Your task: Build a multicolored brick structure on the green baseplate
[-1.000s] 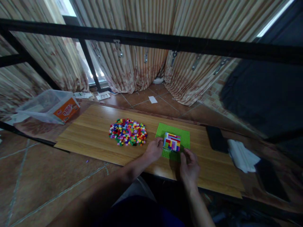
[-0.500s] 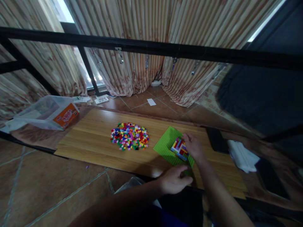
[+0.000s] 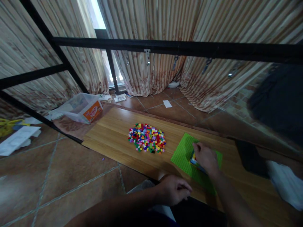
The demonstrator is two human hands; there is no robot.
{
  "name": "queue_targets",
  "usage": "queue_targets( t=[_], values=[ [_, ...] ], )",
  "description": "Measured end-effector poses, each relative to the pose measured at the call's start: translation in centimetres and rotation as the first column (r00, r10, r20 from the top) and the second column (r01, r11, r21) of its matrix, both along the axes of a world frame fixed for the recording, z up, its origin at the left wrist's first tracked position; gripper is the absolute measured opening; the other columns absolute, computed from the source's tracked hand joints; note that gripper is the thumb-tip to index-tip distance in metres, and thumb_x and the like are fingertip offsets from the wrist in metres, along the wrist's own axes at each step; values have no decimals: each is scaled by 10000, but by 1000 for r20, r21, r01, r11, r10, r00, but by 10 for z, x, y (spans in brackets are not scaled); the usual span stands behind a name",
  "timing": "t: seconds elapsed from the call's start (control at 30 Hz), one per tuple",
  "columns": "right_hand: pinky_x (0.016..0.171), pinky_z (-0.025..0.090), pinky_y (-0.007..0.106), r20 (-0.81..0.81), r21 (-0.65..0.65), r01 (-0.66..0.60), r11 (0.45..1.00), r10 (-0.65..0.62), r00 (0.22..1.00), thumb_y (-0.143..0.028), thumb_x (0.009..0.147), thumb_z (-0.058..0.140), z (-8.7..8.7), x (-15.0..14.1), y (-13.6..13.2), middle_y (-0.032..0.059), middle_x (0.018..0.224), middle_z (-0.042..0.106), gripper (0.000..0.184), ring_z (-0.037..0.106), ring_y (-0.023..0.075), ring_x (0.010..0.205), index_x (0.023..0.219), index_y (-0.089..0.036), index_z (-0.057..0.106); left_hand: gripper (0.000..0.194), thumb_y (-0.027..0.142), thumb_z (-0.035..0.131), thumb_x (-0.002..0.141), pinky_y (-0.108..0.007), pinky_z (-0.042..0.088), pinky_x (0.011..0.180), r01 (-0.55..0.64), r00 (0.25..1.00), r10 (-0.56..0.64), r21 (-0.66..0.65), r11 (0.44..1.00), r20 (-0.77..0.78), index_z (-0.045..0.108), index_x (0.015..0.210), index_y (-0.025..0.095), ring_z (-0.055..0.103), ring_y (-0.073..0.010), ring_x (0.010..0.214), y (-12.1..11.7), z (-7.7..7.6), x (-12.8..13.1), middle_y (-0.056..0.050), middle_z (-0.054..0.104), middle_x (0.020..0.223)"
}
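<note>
A green studded baseplate (image 3: 182, 152) lies on the wooden board, with a low multicoloured block of toy bricks (image 3: 193, 160) on it. My right hand (image 3: 206, 157) is over that block and covers most of it. Its thumb and fingers are pinched together at the block's far side, and whatever is between them is hidden. Near the board's front edge, to the left of the baseplate's near corner, is my left hand (image 3: 172, 189). Its fingers are curled in towards the thumb; I cannot see what they hold, if anything. A pile of small loose bricks (image 3: 147, 138) lies left of the baseplate.
The wooden board (image 3: 113, 132) carries all this. A clear plastic bin (image 3: 78, 108) with an orange label stands at its left end. To the right lie a dark flat object (image 3: 251, 157) and a white bundle (image 3: 285, 181). A black rail (image 3: 165, 47) crosses behind.
My view has turned left, so the scene sits further right. My right hand has moved across the brick block and now hides most of it. My left hand's fingers have closed in.
</note>
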State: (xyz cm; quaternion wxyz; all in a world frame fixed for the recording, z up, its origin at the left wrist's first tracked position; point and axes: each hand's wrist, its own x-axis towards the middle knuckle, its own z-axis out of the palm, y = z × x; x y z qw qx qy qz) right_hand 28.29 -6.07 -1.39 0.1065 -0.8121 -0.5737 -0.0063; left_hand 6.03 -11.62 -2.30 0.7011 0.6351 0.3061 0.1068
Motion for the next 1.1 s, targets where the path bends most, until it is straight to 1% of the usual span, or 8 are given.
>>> queue_targets(
  t=[0.2,0.37,0.5,0.67,0.77,0.87,1.0,1.1],
  values=[
    [695,405,319,-9,-17,-109,994,109,994,-386,933,370,-1,2,0,92,809,701,341,627,217,742,813,-216,641,219,232,559,799,-235,467,628,-243,969,246,121,963,-13,716,924,143,610,-137,669,25,9,-46,-36,669,732],
    [729,422,322,-29,-2,-190,982,190,981,-367,914,379,-6,5,0,85,829,698,313,634,222,779,792,-224,629,192,283,552,818,-220,438,556,-452,892,452,59,890,19,679,892,160,547,-109,561,34,3,-90,13,600,631],
    [745,436,331,-33,19,-230,973,230,973,-350,892,386,-10,7,-1,78,853,700,287,639,226,792,777,-241,625,176,322,598,789,-223,458,585,-569,822,569,26,822,7,664,829,163,580,-121,608,28,4,-117,4,623,660],
    [737,454,350,-57,24,-256,966,257,965,-385,881,375,-12,10,0,81,836,703,296,645,241,781,767,-254,615,178,334,617,772,-234,484,631,-633,773,634,74,771,1,660,774,162,602,-132,655,26,7,-144,-5,649,697],
    [770,462,353,-77,28,-265,964,267,961,-401,879,369,-15,13,1,79,854,709,299,653,245,813,766,-257,605,176,331,608,773,-238,490,645,-675,733,681,120,728,-13,658,778,162,605,-134,666,31,5,-156,-8,656,714],
    [764,466,356,-91,20,-259,966,260,961,-425,883,361,-18,16,2,76,849,709,305,660,250,811,771,-262,592,174,311,580,786,-240,492,655,-679,721,693,174,713,-29,660,802,157,604,-133,667,38,3,-166,-3,650,716],
    [726,463,361,-92,12,-237,971,237,967,-445,885,363,-18,15,2,78,831,711,313,663,257,775,761,-271,593,196,229,524,797,-233,476,624,-645,716,697,346,682,-38,674,884,137,595,-133,648,49,9,-173,-4,650,708],
    [722,458,353,-87,37,-244,969,246,965,-436,887,369,-17,12,0,85,835,712,318,662,252,775,758,-266,605,240,208,497,820,-234,483,639,-560,695,713,555,614,-87,683,951,132,620,-141,678,64,27,-170,-26,691,775]
  ],
)
